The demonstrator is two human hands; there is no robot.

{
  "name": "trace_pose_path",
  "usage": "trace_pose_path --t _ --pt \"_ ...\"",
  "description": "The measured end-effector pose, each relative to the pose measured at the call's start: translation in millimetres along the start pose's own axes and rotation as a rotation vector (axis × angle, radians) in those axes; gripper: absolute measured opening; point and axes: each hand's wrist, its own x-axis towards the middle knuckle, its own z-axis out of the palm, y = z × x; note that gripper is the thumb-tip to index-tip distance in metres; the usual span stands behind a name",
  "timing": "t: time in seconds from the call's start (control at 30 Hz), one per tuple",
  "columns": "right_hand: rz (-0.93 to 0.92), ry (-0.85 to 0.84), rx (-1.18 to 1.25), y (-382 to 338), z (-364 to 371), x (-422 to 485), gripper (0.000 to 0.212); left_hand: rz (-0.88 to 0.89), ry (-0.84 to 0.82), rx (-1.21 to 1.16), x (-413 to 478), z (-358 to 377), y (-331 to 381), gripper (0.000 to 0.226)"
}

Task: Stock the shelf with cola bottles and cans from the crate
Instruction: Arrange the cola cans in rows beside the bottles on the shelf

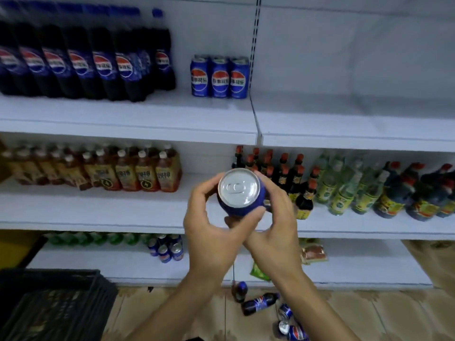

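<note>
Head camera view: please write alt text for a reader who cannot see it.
The left hand and the right hand hold one blue cola can, its silver top facing the camera, in front of white store shelves. The upper shelf carries a row of cola bottles and three cola cans; a black crate sits at lower left.

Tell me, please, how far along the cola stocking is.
Done: a row of bottles and three cans stand on the top shelf. In hand: the left hand and right hand both grip another can, lid towards the camera. Left: loose bottles and loose cans lie on the floor; the crate is too dark to show its contents.
</note>
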Motion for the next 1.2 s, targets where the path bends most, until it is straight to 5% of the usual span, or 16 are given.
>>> trace_pose_path --t 0.33,0.47,0.57,0.67,0.8,1.2 --pt "0.091 -0.104 0.134 -28 112 182 0.075 0.046 -0.268 -0.002 231 -54 -47 0.052" --pt "0.141 -0.018 0.114 -12 148 251 0.078 -0.253 -0.372 -0.133 326 -62 -98 0.026" --pt "0.178 0.040 0.061 6 169 288 0.081 -0.518 -0.376 -0.198 377 -49 -140 0.041" --pt "0.174 0.088 -0.003 20 185 318 0.078 -0.619 -0.354 -0.263 407 -28 -162 0.048" --pt "0.142 0.137 -0.092 35 203 351 0.079 -0.667 -0.377 -0.335 426 -4 -167 0.029" --pt "0.213 0.062 -0.031 60 213 386 0.073 -0.768 -0.298 -0.491 434 36 -209 0.058"
